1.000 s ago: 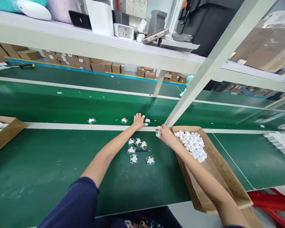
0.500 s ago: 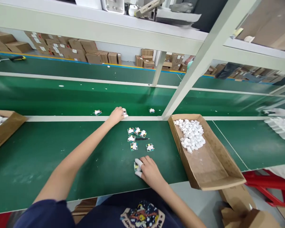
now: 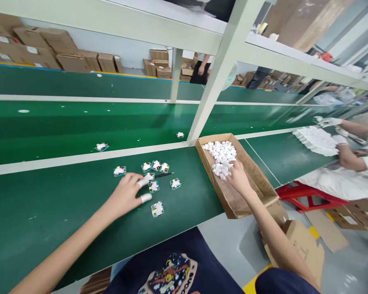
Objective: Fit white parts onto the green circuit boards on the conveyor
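Several small green circuit boards [image 3: 155, 165] with white parts lie in a cluster on the green bench [image 3: 64, 212]. My left hand [image 3: 127, 196], with white finger cots, lies over the bench with fingers stretched out; its index fingertip touches a board at the cluster's left edge. One board [image 3: 119, 170] lies just beyond it and another [image 3: 157, 209] sits near its thumb. My right hand [image 3: 237, 177] reaches into a cardboard box [image 3: 248, 188], its fingers buried in a heap of small white pieces [image 3: 221, 153]. A thin black tool [image 3: 164, 174] lies among the boards.
Two more boards [image 3: 102, 147] [image 3: 180, 134] ride on the conveyor belt behind a white rail. A slanted frame post [image 3: 216, 77] rises beside the box. At the right a co-worker [image 3: 349, 163] handles white parts [image 3: 314, 139]. A red stool [image 3: 306, 196] and cartons [image 3: 303, 245] stand below.
My left hand drew back from the belt edge to the board cluster, where one more board now lies. My right hand left the front board and went into the box. The view swung right.
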A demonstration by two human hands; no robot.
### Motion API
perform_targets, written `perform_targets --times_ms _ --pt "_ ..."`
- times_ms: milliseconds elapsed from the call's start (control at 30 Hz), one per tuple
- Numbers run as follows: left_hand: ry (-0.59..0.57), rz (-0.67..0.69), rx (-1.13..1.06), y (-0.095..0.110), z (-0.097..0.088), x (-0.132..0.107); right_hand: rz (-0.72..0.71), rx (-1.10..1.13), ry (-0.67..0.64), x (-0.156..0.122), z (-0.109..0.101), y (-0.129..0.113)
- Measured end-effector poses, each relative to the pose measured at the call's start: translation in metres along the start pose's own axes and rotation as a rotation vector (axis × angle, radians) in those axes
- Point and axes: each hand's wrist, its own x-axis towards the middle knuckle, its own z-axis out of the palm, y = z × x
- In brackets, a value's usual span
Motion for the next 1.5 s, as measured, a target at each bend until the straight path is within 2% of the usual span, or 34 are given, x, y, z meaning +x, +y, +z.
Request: perform_targets --times_ms 100,200,367,533,733,900,1033,1167,1267,1333,1400,1500 --pt "-0.083 0.111 -0.063 0.042 0.013 -0.008 -0.021 -0.084 -0.093 0.024 0.02 0.013" --pt "-0.077 0.106 -0.033 0.059 0.028 -0.013 -0.041 -0.093 -0.129 0.038 0.031 0.012" --pt "-0.02 0.138 -0.028 0.054 0.038 -0.012 -0.018 -0.063 -0.136 0.038 0.037 0.017" --pt "-0.006 0.105 0.043 0.053 0.037 -0.013 -0.024 0.02 -0.14 0.032 0.04 0.026" --pt "0.038 0.069 0.057 0.053 0.036 -0.016 -0.045 0.191 -0.133 0.035 0.035 0.033" --pt "0.077 0.074 -0.009 0.053 0.044 -0.016 -0.047 0.366 -0.153 0.028 0.039 0.022" --pt "0.091 0.056 -0.055 0.057 0.05 -0.02 0.051 0.479 -0.098 0.019 0.045 0.008" --pt "0.075 0.024 -0.13 0.059 0.053 -0.024 0.182 0.551 -0.006 0.015 0.029 -0.002" --pt "0.065 0.006 -0.204 0.058 0.055 -0.027 0.258 0.538 0.129 0.009 0.003 -0.02" --pt "0.055 -0.009 -0.233 0.059 0.056 -0.028 0.231 0.571 0.183 0.0 -0.013 -0.049" --pt "0.049 -0.027 -0.227 0.061 0.056 -0.03 0.069 0.692 0.093 -0.014 -0.018 -0.091" --pt "0.054 -0.029 -0.156 0.067 0.056 -0.03 -0.17 0.748 -0.082 -0.038 -0.006 -0.159"
